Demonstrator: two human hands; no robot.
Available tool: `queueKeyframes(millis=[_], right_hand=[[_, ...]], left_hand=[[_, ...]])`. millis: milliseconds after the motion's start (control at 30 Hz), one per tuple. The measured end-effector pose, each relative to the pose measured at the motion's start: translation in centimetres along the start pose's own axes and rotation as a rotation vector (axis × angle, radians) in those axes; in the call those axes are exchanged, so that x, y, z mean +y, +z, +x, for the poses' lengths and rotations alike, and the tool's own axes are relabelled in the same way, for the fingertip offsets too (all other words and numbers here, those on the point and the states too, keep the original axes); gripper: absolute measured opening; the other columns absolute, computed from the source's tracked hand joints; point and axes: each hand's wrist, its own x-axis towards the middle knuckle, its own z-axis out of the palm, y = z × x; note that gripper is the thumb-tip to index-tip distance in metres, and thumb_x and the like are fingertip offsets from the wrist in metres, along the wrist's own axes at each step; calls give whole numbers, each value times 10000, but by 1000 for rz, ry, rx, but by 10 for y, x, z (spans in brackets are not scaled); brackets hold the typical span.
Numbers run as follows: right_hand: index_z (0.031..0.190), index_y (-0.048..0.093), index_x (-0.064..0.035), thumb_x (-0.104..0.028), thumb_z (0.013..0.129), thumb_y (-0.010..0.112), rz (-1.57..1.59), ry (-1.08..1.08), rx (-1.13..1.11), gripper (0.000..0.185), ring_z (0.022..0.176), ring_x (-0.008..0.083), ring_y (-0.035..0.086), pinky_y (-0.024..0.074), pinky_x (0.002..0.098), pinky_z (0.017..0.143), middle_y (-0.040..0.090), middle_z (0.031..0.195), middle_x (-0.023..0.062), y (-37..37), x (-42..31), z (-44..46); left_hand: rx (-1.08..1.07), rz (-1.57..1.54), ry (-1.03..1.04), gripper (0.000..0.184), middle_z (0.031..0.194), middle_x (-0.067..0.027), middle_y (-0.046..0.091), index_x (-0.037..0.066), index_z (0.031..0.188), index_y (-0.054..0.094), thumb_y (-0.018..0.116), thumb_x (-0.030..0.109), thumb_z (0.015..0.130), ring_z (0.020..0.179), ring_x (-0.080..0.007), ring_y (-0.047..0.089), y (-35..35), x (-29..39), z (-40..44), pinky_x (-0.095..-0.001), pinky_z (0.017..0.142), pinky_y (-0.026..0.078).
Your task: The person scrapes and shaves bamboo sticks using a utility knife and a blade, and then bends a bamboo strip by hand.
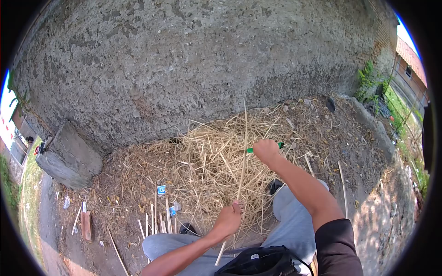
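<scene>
My left hand (227,221) is closed round a long, thin, pale strip (243,170) near its lower part. The strip stands nearly upright in view, its top reaching the foot of the wall and its lower end showing below my hand. My right hand (266,151) is wrapped round a green-handled tool (250,150), whose left end meets the strip at mid-length. A green and black end sticks out to the right of my fist. Under both hands lies a heap of pale shavings (216,161).
A rough grey wall (184,60) rises behind the heap. At the left is a concrete block (73,156). Several pale sticks (156,221), blue packets (161,190) and a reddish brown block (86,225) lie on the ground. A black bag (258,262) rests at my lap.
</scene>
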Motion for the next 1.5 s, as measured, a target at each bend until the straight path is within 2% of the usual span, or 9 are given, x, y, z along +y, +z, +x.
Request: queueKeyframes(millis=[367, 433, 533, 567, 633, 667, 767, 833, 1500], right_hand=[[841, 734, -108, -112, 839, 636, -41, -22, -58, 98, 890, 237, 718, 573, 358, 675, 727, 894, 65, 7, -5, 37], [850, 731, -108, -114, 845, 629, -40, -48, -43, 102, 886, 233, 718, 572, 357, 670, 727, 895, 61, 0, -7, 33], [872, 727, -110, -119, 856, 614, -40, -61, -50, 114, 881, 231, 718, 572, 356, 667, 727, 894, 56, 1, -10, 35], [887, 726, -113, -122, 861, 607, -51, -44, -61, 122, 881, 231, 718, 572, 357, 668, 726, 892, 55, 1, -7, 37], [884, 725, -112, -124, 857, 610, -25, -22, -30, 119, 880, 233, 718, 573, 357, 670, 726, 891, 56, 2, -3, 31], [882, 725, -112, -127, 854, 612, -1, 6, 14, 117, 879, 234, 718, 574, 358, 672, 726, 890, 57, 0, 0, 32], [865, 727, -114, -135, 842, 622, -23, 7, 13, 109, 875, 245, 718, 575, 361, 672, 726, 892, 61, 1, 11, 25], [856, 727, -112, -138, 835, 627, -26, 18, 11, 106, 869, 250, 719, 576, 364, 670, 726, 889, 62, 1, 19, 23], [920, 705, -29, -178, 832, 657, 133, -46, -94, 180, 855, 302, 709, 562, 412, 708, 711, 925, 144, -36, 13, -16]], left_hand=[[30, 195, 123, 597, 664, -278, 526, -43, 740, 524, 240, 373, 1060, 672, -473, 503, -22, -13, -30, -520, 708, 412], [29, 146, 127, 607, 543, -59, 453, 27, 697, 503, 259, 452, 1055, 475, -185, 465, -21, -25, -28, -372, 505, 399], [29, 125, 138, 568, 524, -24, 409, 48, 711, 476, 273, 452, 1055, 443, -161, 423, -19, -29, -28, -351, 459, 363], [28, 126, 141, 568, 524, -24, 409, 48, 711, 476, 273, 452, 1055, 443, -161, 423, -21, -26, -26, -351, 459, 363], [-44, 20, -86, 624, 616, -231, 498, -31, 711, 513, 235, 411, 1053, 635, -424, 497, -23, -9, -29, -503, 699, 425], [-44, 22, -79, 624, 616, -231, 498, -31, 711, 513, 235, 411, 1053, 635, -424, 497, -23, -10, -27, -503, 699, 425], [-57, 78, -2, 617, 563, -152, 460, -8, 697, 503, 247, 425, 1053, 543, -329, 487, -15, -12, -24, -463, 625, 437], [-130, -201, -94, 475, 535, 43, 297, 85, 792, 440, 308, 458, 1054, 406, -91, 285, -7, 0, -30, -292, 382, 258], [-379, -591, -364, 388, 606, 48, 261, 80, 945, 463, 305, 410, 1076, 473, -66, 217, -81, 12, -55, -236, 412, 205]])
